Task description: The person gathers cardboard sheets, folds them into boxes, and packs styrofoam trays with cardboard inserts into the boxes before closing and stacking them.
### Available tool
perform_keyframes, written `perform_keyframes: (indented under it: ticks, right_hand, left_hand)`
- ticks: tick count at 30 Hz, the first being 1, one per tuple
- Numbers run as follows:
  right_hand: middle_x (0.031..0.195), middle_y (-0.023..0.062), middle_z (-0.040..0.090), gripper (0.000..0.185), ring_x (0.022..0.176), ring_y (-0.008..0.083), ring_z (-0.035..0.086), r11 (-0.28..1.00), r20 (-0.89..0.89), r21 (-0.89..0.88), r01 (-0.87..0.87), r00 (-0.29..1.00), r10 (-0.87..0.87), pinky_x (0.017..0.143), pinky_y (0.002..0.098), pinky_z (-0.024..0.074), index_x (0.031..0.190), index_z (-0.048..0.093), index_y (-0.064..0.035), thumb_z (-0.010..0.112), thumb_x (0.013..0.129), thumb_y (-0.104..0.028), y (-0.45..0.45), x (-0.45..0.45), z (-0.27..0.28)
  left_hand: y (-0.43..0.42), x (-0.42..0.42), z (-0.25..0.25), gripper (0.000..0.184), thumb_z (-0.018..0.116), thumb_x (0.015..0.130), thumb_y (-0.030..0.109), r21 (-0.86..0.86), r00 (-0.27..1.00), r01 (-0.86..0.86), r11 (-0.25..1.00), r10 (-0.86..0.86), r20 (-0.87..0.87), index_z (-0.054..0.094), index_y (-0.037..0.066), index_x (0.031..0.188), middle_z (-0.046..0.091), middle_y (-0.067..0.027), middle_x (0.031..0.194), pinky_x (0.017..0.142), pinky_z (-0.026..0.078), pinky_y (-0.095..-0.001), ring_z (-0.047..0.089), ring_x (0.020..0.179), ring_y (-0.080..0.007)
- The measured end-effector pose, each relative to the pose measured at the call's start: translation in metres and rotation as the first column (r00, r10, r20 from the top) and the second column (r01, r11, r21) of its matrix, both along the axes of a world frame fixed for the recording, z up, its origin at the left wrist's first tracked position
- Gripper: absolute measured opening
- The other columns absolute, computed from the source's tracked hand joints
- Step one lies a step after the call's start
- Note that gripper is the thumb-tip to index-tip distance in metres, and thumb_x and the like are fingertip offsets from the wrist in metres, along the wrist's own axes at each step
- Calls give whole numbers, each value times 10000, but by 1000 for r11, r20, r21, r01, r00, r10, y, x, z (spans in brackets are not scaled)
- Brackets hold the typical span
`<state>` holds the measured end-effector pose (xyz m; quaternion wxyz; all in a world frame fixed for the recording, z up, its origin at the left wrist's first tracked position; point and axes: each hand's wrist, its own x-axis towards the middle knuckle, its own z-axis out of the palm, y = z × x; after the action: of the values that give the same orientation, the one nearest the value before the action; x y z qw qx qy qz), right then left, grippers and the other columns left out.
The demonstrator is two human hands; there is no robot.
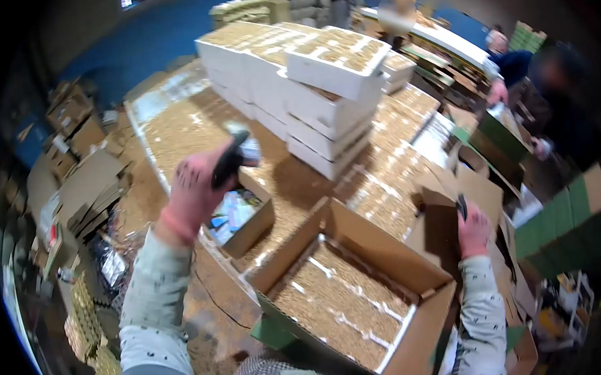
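Blue wall (152, 40), left hand (196, 181) clutching tool (228, 164), glove print (187, 171) blurred

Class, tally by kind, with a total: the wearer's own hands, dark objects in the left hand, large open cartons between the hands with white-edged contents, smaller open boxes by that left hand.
Wearer's hands: 2
Dark objects: 1
Large open cartons: 1
Smaller open boxes: 1
Total: 5
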<state>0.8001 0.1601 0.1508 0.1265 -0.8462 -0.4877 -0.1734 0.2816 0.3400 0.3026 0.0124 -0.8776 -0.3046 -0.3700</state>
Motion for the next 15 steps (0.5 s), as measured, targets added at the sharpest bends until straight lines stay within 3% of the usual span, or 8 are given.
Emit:
perform_keyframes:
  ticks: [2, 3, 5, 7, 9, 11, 14, 15]
  right_hand:
    - [1012, 101, 612, 322, 878, 322, 588, 980, 82, 156, -123, 990, 111, 767, 433, 470, 1083, 583, -118, 618, 812, -288, -4, -29, 55]
    - [935, 113, 613, 265, 838, 318, 588, 980, 42, 99, -174, 984, 171, 732, 432, 469, 1036, 594, -102, 592, 832, -271, -6, -77, 110]
    - [975, 131, 624, 284, 833, 328, 615, 902, 54, 46, -430, 902, 428, 692, 412, 498, 1096, 571, -66, 552, 836, -177, -15, -174, 181]
    - [833, 135, 589, 229, 697, 259, 614, 719, 164, -204, -664, 701, 694, 622, 329, 521, 998, 560, -26, 490, 797, -111, -41, -254, 189]
    - [819, 146, 591, 201, 684, 276, 615, 548, -86, -582, -600, 716, 692, 606, 320, 523, 973, 525, -16, 486, 794, -98, -55, -329, 166]
    - [875, 163, 614, 198, 754, 300, 629, 520, -435, -348, -780, 626, 647, 645, 358, 519, 980, 531, -7, 487, 813, -105, -62, -354, 126]
    - [967, 163, 642, 277, 888, 309, 630, 443, -441, -440, -781, 618, 651, 758, 379, 498, 1031, 569, 19, 547, 841, -181, -59, -351, 110]
    - [989, 201, 622, 300, 947, 335, 600, 532, -533, -124, -837, 509, 676, 821, 395, 471, 1021, 561, 27, 554, 848, -217, -77, -332, 121]
  left_hand:
    - [-55, 38, 8, 362, 605, 750, 126, 104, 844, 474, 874, -418, -336, 588, 123, 1111, 606, -37, 823, 658, 487, -340, 605, 758, -209]
    - [-88, 59, 7, 342, 630, 739, 201, -268, 562, 551, 790, -589, -581, 596, 143, 1075, 597, -22, 895, 738, 479, -333, 588, 896, -195]
    - [-91, 49, 5, 417, 671, 752, 298, -352, 323, 649, 674, -663, -675, 594, 180, 1145, 615, -39, 1011, 882, 436, -326, 537, 1060, -198]
    - [-84, 49, 51, 417, 688, 752, 303, -518, 469, 585, 624, -782, -412, 611, 177, 1142, 615, -55, 1082, 891, 431, -318, 554, 1049, -204]
    - [-85, 49, 94, 428, 732, 692, 282, -720, 428, 530, 449, -874, -230, 633, 118, 1074, 632, -88, 1023, 788, 463, -360, 610, 878, -262]
    - [-102, 65, 64, 384, 694, 699, 222, -152, 632, 697, 700, -701, -329, 627, 63, 1043, 640, -98, 922, 756, 479, -359, 607, 856, -298]
    - [-100, 90, -16, 342, 647, 756, 231, -464, 436, 505, 728, -679, -591, 619, 49, 1044, 621, -140, 1030, 837, 476, -368, 589, 954, -328]
    - [-101, 86, -24, 343, 637, 770, 243, -592, 360, 384, 709, -705, -612, 617, 46, 1050, 610, -155, 1076, 867, 472, -368, 580, 990, -333]
